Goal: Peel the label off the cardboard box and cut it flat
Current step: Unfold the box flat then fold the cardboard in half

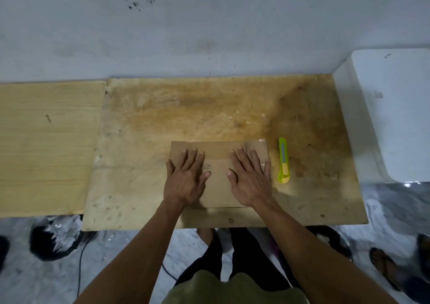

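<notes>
While flat, cardboard box (218, 182) pinned under hands

A single wide-angle view is taken from head height, directed forward and steeply down. The worktop (232, 108) is seen from close above, centred in the frame, with the wall (209, 24) at the top and the floor (139, 245) along the bottom.

The cardboard (218, 182) lies flat on the board (209, 112), at the frame's centre. The left hand (186, 182) and right hand (252, 181) rest on it, side by side. The knife (283, 161) lies just right of the cardboard, apart from it.
</notes>
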{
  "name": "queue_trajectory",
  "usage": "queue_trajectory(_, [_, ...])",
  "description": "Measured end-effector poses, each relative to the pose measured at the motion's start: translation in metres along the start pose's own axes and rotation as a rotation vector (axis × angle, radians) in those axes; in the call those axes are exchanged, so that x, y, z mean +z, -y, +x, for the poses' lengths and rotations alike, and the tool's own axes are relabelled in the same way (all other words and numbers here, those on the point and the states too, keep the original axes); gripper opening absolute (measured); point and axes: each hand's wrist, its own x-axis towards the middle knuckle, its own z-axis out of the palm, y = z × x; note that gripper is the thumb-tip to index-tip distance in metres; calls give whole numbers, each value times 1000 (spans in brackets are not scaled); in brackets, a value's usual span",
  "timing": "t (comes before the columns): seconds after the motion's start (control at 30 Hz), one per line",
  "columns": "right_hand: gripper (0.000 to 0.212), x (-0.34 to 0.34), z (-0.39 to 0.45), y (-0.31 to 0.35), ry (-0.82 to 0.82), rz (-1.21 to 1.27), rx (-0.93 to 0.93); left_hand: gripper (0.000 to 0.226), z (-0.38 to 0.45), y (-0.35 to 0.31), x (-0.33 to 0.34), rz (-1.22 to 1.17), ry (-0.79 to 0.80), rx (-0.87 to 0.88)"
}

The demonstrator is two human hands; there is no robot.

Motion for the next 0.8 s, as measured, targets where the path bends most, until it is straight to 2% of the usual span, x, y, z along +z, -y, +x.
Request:
queue_trajectory(0.1, [58, 10, 0, -2, 9, -15, 13, 70, -1, 4, 8, 38, 7, -3])
queue_trajectory(0.37, [60, 22, 2, -5, -19, -25, 0, 74, 2, 12, 20, -41, -21, -27])
queue_trajectory(0.53, [59, 20, 1, -6, -9, -4, -16, 68, -8, 3, 22, -150, -120, -179])
queue_trajectory(0.67, [57, 12, -4, -13, -155, 104, 28, 68, -9, 2, 11, -237, -67, -183])
queue_trajectory(0.73, [63, 11, -8, -18, -257, 153, 98, 73, -9, 5, 5, -228, -107, -185])
queue_trajectory(0.8, [75, 9, -11, -19, -310, 179, 200, 82, -11, 4, 4, -197, -173, -261])
